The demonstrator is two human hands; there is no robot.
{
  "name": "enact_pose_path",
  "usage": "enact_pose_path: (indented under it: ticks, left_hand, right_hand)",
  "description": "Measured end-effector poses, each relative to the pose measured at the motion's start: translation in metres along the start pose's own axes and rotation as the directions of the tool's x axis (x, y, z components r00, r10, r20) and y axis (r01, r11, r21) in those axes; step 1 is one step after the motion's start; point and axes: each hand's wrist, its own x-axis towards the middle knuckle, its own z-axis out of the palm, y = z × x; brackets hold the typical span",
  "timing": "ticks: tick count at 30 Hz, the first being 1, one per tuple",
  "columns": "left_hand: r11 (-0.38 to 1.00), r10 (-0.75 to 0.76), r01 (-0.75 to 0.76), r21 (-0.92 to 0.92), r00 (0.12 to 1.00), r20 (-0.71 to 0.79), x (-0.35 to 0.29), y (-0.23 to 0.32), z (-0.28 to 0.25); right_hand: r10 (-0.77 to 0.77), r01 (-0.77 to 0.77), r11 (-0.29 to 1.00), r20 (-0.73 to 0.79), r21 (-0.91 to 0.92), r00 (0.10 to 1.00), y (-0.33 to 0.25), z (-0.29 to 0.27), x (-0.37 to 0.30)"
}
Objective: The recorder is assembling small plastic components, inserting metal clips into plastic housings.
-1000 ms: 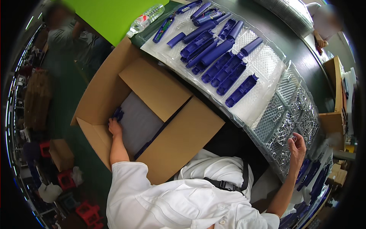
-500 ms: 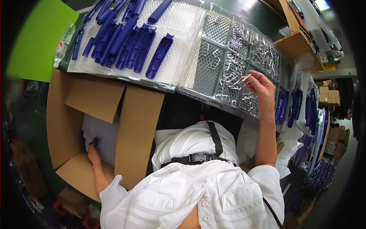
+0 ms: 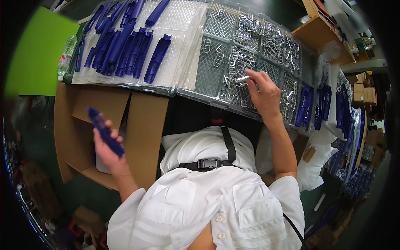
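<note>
- From where I stand, the left hand [image 3: 109, 146] has its fingers wrapped around a long blue casing [image 3: 105, 133], held tilted above the cardboard carton [image 3: 143, 133]; the casing is a little blurred, so its finer parts escape me.
- The right hand [image 3: 266, 98] pinches a small shiny metal loop [image 3: 242, 78] between thumb and fingers, over the clear compartment tray [image 3: 212, 77].
- Plenty more metal loops [image 3: 237, 54] lie heaped in that tray's compartments, just beneath the fingers.
- I'd judge the step in hand to be a pick-up on both sides: one casing, one loop, the two well apart and not yet joined.
- To my mind, the next move calls for bringing the hands together in front of the body, with the casing turned so the loop can meet it squarely.
- The left hand would need to clear the carton's flaps; the right should keep its pinch light but sure, since so slim a piece could slip.
- Other blue shells [image 3: 139, 56] lie in a row on the white sheet [image 3: 177, 50], to the tray's left.
</note>
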Motion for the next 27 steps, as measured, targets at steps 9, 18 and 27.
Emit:
enact_pose_path:
  ticks: [9,18,27]
  left_hand:
    - [0.681,-0.655,0.728,0.071,0.564,0.503,0.007,-0.112,0.179]
    - [0.776,-0.596,0.598,0.199,0.594,0.54,0.009,-0.133,0.221]
    - [0.81,-0.582,0.47,0.351,0.57,0.58,0.0,-0.144,0.231]
  right_hand:
    - [-0.412,0.5,0.628,0.291,-0.596,0.864,-0.005,-0.006,-0.004]
    - [0.123,-0.218,0.749,0.193,0.625,0.974,-0.05,-0.063,-0.012]
    - [0.058,-0.073,0.907,0.047,0.414,0.997,-0.078,-0.059,-0.031]
